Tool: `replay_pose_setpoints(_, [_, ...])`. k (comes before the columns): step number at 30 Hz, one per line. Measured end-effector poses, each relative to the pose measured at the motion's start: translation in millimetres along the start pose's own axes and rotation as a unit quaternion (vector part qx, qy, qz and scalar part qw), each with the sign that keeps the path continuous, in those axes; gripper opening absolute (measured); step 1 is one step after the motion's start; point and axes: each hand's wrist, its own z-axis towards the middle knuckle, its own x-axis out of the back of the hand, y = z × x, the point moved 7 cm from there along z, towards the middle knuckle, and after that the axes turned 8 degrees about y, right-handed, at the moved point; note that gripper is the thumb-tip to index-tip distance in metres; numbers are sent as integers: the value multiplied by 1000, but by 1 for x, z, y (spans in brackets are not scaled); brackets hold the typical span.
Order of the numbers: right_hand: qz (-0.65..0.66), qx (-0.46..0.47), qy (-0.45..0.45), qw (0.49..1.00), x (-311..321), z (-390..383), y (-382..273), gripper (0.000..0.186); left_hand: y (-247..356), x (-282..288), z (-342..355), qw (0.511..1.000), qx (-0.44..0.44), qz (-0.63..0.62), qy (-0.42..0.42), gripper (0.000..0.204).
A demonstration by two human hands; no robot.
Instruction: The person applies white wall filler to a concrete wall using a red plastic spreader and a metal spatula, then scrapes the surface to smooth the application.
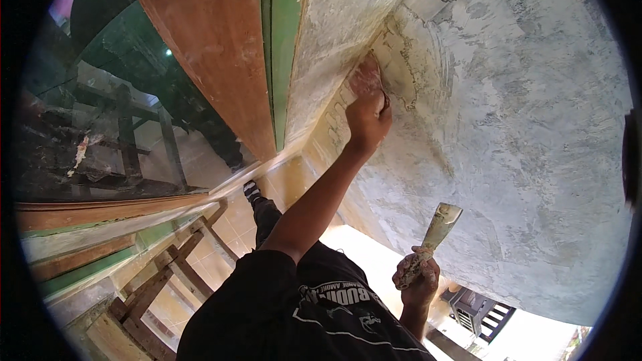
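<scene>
My left hand reaches up to the plastered wall, closed on a flat reddish sheet-like piece. That piece lies against the surface by the inner corner; its exact kind I cannot make out. Lower down, my right hand grips the handle of a putty knife. Its wide blade points up, coated with pale plaster, and stands out in front of the wall. Pale smears also cover the fingers of this hand and the handle.
A window pane in a brown and green wooden frame fills the left. Below it stands a wooden structure of rails on the tiled floor. A dark slatted piece of furniture shows at the lower right.
</scene>
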Motion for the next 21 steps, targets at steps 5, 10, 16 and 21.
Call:
replay_pose_setpoints(5, [-3,6,0,1000,1,0,-1,49,28,16,-33,999,-32,7,-9,25])
replay_pose_setpoints(10, [-5,14,0,1000,-3,-2,-4,48,11,11,-6,999,-3,39,11,20])
replay_pose_setpoints(16, [31,-1,12,999,-4,-2,1,45,28,-1,-25,997,-49,45,-40,22])
replay_pose_setpoints(21, [18,7,26,999,-1,-2,-4,46,43,13,-64,997,-49,12,-60,23])
